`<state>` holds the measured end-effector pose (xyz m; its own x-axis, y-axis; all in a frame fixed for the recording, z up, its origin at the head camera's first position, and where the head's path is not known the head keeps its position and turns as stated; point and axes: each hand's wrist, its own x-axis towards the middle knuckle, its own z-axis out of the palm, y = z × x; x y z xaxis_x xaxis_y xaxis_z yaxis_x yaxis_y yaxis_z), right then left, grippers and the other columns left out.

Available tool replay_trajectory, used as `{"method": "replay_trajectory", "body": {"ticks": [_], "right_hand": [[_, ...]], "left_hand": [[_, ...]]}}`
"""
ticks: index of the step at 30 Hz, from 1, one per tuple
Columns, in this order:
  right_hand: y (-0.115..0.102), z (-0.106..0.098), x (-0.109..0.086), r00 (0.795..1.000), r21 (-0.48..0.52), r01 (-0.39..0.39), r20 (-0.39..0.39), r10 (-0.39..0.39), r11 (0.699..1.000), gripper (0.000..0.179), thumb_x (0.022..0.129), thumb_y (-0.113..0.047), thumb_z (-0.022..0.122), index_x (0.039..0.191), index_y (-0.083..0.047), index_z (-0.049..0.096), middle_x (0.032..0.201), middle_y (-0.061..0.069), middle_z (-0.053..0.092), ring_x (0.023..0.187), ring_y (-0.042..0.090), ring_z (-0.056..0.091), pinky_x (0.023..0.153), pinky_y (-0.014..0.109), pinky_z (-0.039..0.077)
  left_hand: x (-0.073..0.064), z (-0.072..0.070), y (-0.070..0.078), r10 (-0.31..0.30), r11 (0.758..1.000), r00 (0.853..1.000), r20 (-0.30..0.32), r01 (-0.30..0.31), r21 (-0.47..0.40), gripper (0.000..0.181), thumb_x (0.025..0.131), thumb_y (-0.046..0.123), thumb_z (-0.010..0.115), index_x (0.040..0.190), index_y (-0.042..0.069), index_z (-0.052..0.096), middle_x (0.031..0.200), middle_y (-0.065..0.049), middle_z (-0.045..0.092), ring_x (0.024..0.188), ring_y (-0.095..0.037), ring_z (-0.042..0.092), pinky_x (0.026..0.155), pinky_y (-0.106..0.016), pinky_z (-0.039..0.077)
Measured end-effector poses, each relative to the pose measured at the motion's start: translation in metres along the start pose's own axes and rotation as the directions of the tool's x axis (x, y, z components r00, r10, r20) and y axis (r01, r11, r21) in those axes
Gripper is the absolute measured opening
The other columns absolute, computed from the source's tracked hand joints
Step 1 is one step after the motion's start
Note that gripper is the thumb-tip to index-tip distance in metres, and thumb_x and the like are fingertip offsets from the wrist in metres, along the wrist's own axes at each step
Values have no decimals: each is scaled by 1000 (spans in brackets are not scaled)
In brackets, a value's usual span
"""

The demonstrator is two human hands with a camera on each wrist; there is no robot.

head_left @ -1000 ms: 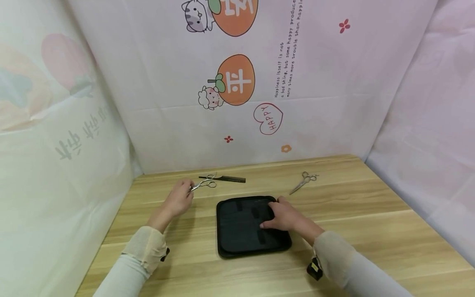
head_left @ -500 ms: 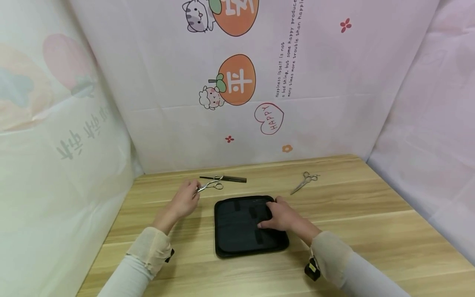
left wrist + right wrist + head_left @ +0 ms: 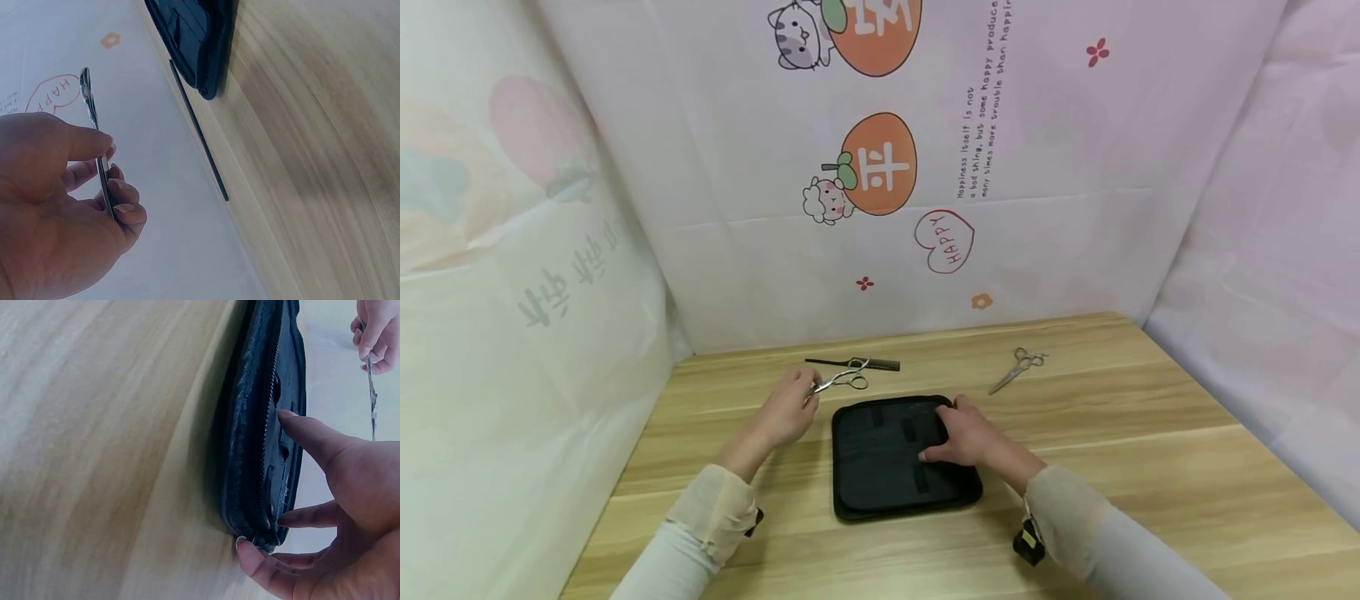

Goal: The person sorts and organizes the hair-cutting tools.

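Wooden table (image 3: 1105, 467) holds a black case (image 3: 880, 462). Left of it, the left grip (image 3: 788, 410) pinches scissors (image 3: 89, 99); the right grip (image 3: 967, 436), spread wide, holds the case's edge.

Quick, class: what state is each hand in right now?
Left hand: closed, holding the scissors.
Right hand: closed, holding the black case by its edge.

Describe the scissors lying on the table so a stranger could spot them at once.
On the table, find the black case the right hand grips. Beyond its far right corner lie silver scissors, tips toward it. Unlike the pair in the left hand, these are not held.
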<state>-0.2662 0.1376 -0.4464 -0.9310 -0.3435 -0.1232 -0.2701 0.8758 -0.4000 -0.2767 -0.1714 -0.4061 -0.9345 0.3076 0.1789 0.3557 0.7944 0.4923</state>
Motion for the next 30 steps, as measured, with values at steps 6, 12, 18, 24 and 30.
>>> {"method": "replay_trajectory", "body": {"ticks": [6, 12, 18, 24, 30], "right_hand": [[0, -5, 3, 1000, -15, -12, 22, 12, 1000, 91, 86, -46, 82, 148, 9, 44, 146, 35, 38, 125, 45, 54, 99, 53, 49], [-4, -12, 5, 1000, -73, -10, 19, 12, 997, 90, 87, -50, 79, 150, 5, 45, 147, 32, 42, 124, 45, 55, 97, 54, 50], [-10, -20, 7, 995, -149, 74, -50, -82, 986, 82, 88, -45, 80, 147, 4, 49, 139, 26, 51, 121, 43, 56, 95, 55, 51], [-18, -30, 8, 978, -202, 152, -112, -177, 968, 77, 90, -41, 79, 147, 2, 50, 140, 23, 52, 122, 39, 57, 95, 53, 51], [-25, -35, 11, 960, -254, 188, -156, -232, 949, 76, 90, -43, 79, 147, -2, 51, 142, 20, 53, 124, 37, 58, 99, 52, 50]], "left_hand": [[0, 2, 8, 23, 1000, 1000, 14, -23, -6, 15, 101, 1, 56, 116, 0, 59, 104, -14, 55, 88, -24, 55, 77, -40, 51], [-3, 7, 12, 26, 1000, 999, 42, -26, -1, 15, 103, 3, 56, 118, 1, 58, 104, -11, 52, 88, -22, 52, 77, -38, 48], [-6, 13, 17, 59, 998, 998, 35, -60, 2, 16, 101, 0, 58, 116, 2, 58, 100, -9, 52, 84, -20, 50, 74, -38, 47], [-8, 22, 20, 92, 996, 995, 23, -93, 12, 15, 100, 1, 59, 116, 2, 59, 98, -8, 51, 82, -19, 50, 74, -38, 48], [-10, 27, 23, 117, 993, 993, 12, -117, 15, 14, 99, 0, 60, 113, 2, 60, 97, -8, 52, 82, -20, 52, 75, -40, 48]]}}
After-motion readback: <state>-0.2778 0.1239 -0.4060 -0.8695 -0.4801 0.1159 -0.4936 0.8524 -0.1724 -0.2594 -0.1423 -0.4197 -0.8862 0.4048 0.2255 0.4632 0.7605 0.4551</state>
